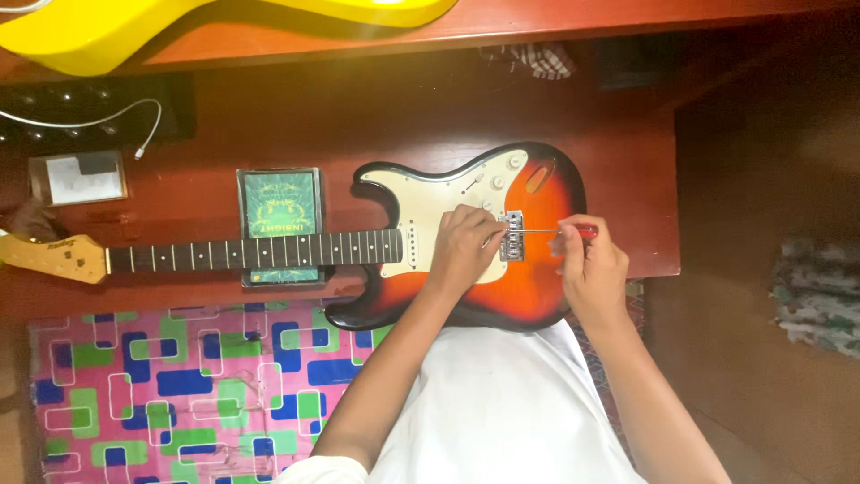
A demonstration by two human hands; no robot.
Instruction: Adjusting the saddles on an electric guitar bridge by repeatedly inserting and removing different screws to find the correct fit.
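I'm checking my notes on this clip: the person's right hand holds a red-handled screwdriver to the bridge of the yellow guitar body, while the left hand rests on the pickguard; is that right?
Not quite. The head view shows the right hand holding the red-handled screwdriver to the bridge of the sunburst guitar, not the yellow guitar body, which lies apart at the top. The left hand does rest on the pickguard.

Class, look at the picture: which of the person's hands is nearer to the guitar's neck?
Left. The left hand rests on the pickguard just beyond the neck; the right hand is farther off, past the bridge, holding a screwdriver.
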